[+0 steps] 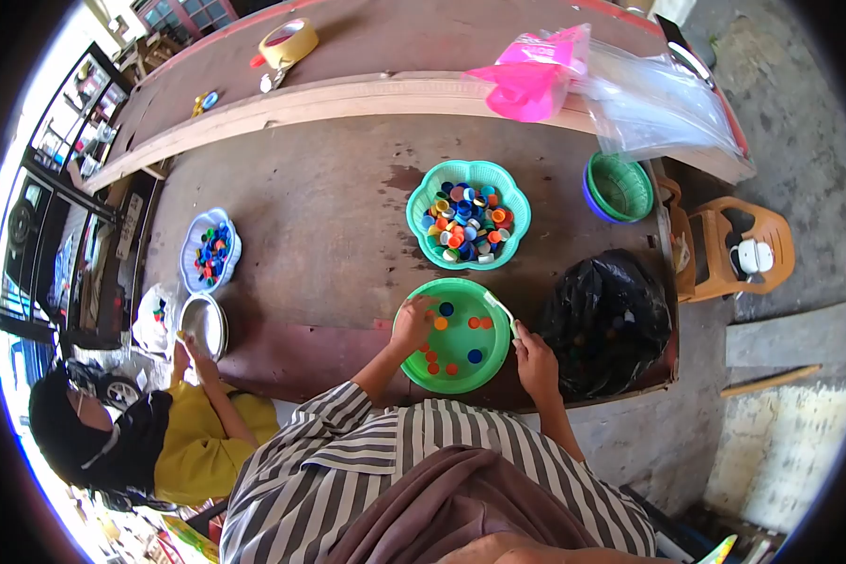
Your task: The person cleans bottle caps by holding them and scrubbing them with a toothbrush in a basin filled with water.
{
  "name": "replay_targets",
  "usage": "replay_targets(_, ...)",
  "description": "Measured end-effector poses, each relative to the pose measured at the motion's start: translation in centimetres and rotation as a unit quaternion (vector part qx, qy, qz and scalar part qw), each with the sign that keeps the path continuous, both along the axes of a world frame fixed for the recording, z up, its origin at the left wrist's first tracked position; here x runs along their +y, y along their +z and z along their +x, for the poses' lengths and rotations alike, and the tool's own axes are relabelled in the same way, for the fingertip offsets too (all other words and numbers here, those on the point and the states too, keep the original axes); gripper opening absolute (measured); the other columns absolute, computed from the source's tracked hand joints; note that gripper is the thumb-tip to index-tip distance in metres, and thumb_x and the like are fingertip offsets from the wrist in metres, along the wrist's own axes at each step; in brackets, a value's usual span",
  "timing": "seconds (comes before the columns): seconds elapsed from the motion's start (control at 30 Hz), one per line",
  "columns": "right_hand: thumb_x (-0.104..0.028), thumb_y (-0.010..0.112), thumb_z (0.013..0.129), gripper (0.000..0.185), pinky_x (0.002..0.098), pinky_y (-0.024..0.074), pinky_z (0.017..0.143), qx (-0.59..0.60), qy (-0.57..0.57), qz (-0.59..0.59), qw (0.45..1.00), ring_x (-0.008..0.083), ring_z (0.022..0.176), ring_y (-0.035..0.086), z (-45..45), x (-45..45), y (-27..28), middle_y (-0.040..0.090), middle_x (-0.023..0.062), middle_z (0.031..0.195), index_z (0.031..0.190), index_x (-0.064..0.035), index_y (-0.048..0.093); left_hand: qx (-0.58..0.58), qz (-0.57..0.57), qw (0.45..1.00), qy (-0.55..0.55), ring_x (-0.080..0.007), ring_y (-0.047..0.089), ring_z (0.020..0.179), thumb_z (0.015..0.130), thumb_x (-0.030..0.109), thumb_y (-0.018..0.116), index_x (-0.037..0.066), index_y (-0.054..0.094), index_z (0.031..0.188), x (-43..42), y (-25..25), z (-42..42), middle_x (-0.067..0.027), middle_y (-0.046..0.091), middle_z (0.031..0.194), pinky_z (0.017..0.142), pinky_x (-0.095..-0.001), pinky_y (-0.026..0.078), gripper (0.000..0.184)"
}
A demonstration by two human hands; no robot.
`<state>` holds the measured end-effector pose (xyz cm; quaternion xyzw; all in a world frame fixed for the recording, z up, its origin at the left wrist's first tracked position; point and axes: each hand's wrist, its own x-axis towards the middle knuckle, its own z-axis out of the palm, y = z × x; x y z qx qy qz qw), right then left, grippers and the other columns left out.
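A round green basin (462, 352) sits at the table's front edge with several orange and dark blue bottle caps (476, 356) lying apart on its bottom. My left hand (412, 325) is over the basin's left rim, its fingers drawn together near an orange cap; whatever they hold is too small to make out. At the right rim, my right hand (535, 361) is closed around the handle of a knife (500, 305), whose pale blade points up and left along the rim. Just beyond the basin stands a scalloped turquoise basket (415, 214) heaped with mixed coloured caps.
A black plastic bag (603, 324) lies right of the basin, below stacked green and blue bowls (620, 188). Left, a co-worker (193, 423) works beside a metal bowl (205, 324) and a pale blue basket of caps (188, 258). A wooden beam (348, 105) crosses behind, with plastic bags (658, 103).
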<state>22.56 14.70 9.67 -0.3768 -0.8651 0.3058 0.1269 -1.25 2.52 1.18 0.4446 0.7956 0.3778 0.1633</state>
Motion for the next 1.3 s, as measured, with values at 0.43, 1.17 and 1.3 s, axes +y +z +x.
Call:
replay_targets(0.43,-0.015,0.054,0.088,0.032,0.0414,0.0480,0.063,0.010,0.072,0.064,0.995,0.0328,0.077,0.060,-1.3,-3.9,0.1,0.059,0.0128,0.088,0.120,-0.0108,0.056,-0.272,0.012,0.961,0.054,-0.0204,0.062,0.085,0.078,0.009,0.067,-0.001,0.062,0.099,-1.7,0.4,2.6,-0.0095,0.064,0.094,0.075,-0.0270,0.050,0.023)
replay_targets(1.17,-0.013,0.051,0.088,0.035,0.0426,0.0458,0.070,0.026,0.097,0.007,0.995,0.0362,0.085,0.058,1.1,-6.3,-1.5,0.059,0.0179,0.091,0.123,-0.0085,0.054,-0.661,0.151,0.733,0.060,-0.0095,0.059,0.082,0.086,0.022,0.064,0.002,0.063,0.098,-3.5,1.8,5.4,-0.0020,0.063,0.089,0.075,-0.0211,0.049,0.023)
replay_targets(1.3,-0.013,0.051,0.089,0.035,0.0429,0.0445,0.066,0.049,0.078,-0.035,0.995,0.0356,0.078,0.057,1.1,-6.9,-1.7,0.057,0.0172,0.085,0.123,-0.0090,0.054,-0.687,0.163,0.706,0.051,-0.0092,0.059,0.082,0.086,0.024,0.064,0.004,0.063,0.097,-3.8,1.8,5.5,-0.0016,0.063,0.091,0.075,-0.0209,0.048,0.022)
